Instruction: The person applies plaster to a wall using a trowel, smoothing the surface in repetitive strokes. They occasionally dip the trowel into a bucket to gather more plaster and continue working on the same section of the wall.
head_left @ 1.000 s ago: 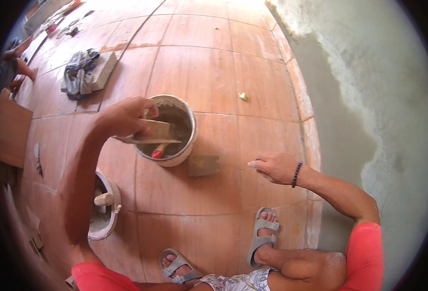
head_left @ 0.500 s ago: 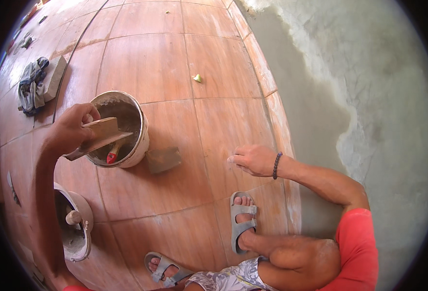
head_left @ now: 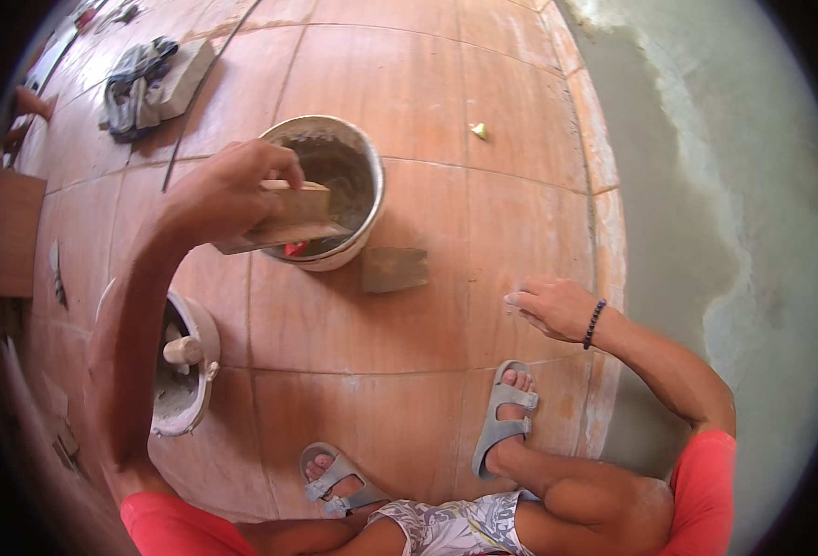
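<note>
My left hand (head_left: 233,185) is closed round the wooden grip of a plastering float (head_left: 284,233). The float hangs over the near left rim of a round bucket (head_left: 377,185), its flat board facing down. Grey wet mix coats the inside of this bucket. Under the float shows the red part of a brush (head_left: 296,248); the rest of it is hidden. My right hand (head_left: 557,308), with a beaded bracelet at the wrist, hovers above the tiles, empty, its fingers loosely bent and slightly apart. Between bucket and right hand lies a flat grey-brown piece (head_left: 395,269).
A second bucket (head_left: 207,343) holding a pale-handled tool (head_left: 183,350) stands near my left forearm. Far left, a cloth (head_left: 136,88) lies against a block (head_left: 185,79). Smooth grey cement (head_left: 654,213) borders the tiles on the right. A knife-like tool (head_left: 58,273) lies at left.
The whole view has shifted, so things sit farther right and higher. My left hand has brought the float slightly across the bucket, covering more of the brush. My right hand's fingers have loosened a little.
</note>
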Tool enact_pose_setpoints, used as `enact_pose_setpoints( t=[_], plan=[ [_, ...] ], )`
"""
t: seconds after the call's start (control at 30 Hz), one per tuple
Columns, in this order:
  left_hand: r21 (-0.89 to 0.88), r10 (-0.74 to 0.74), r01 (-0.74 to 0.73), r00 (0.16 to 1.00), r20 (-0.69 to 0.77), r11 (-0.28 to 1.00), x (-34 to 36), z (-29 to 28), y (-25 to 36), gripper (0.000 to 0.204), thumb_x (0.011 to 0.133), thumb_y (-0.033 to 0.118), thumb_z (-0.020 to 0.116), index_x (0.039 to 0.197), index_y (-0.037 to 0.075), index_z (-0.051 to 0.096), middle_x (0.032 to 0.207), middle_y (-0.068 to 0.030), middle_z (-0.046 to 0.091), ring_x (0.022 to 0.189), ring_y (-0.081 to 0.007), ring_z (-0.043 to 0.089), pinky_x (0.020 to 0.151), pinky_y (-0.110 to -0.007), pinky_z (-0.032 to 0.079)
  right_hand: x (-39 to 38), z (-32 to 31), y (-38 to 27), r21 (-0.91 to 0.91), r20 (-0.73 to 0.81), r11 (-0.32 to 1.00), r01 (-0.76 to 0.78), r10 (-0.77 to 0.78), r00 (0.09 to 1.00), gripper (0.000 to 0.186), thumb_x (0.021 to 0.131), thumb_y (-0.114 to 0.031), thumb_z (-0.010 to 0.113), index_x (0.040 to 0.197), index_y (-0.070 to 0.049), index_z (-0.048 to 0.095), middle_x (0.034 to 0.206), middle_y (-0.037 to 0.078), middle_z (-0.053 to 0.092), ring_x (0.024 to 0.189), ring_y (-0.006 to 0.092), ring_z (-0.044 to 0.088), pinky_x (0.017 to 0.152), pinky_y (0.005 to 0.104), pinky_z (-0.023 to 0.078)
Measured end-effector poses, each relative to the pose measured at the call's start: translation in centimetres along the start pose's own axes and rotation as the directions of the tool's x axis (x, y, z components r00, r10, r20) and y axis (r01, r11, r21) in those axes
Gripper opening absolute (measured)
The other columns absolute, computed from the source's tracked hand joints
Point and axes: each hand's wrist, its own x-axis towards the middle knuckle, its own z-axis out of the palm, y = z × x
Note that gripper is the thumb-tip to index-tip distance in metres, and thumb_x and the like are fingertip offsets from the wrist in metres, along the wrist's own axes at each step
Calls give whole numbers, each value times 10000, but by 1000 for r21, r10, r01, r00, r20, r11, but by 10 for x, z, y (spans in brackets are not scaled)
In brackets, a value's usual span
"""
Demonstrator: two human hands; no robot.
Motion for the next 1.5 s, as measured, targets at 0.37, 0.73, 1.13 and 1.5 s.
enact_pose_setpoints(
  t=[0.37,0.73,1.13,1.5],
  plan=[
    [142,-95,86,994,61,986,-31,-32,8,255,747,11,593,965,33,723,1047,-201,665,1069,-345,601,942,-414,475,36,-5,-16,-32,51,999,33,-31,998,212,898,-151,627,1097,-82,647,914,110,623,866,302,641,726,413,533],
    [184,-143,124,985,94,975,-36,-35,2,259,766,34,597,1006,20,695,1016,-192,671,1019,-360,618,892,-450,478,25,-9,-9,-46,85,999,10,-6,996,222,914,-173,606,1115,-86,637,923,121,622,881,311,645,734,421,529],
    [-978,113,-174,976,-187,-116,-10,-9,-56,323,962,64,502,1271,-16,553,1181,-137,656,1014,-196,668,877,-348,563,-35,-74,-7,8,-174,966,-259,257,951,247,873,-81,638,1118,-58,635,1017,152,651,932,351,634,794,434,530],
    [-929,201,158,975,94,-334,122,130,153,387,1041,329,432,1262,32,543,1074,-90,645,946,-214,634,851,-399,542,-420,-163,-169,-334,-920,18,-942,212,330,353,1002,-66,508,1340,25,549,1422,203,506,1305,344,484,1103,452,370]
  ],
)
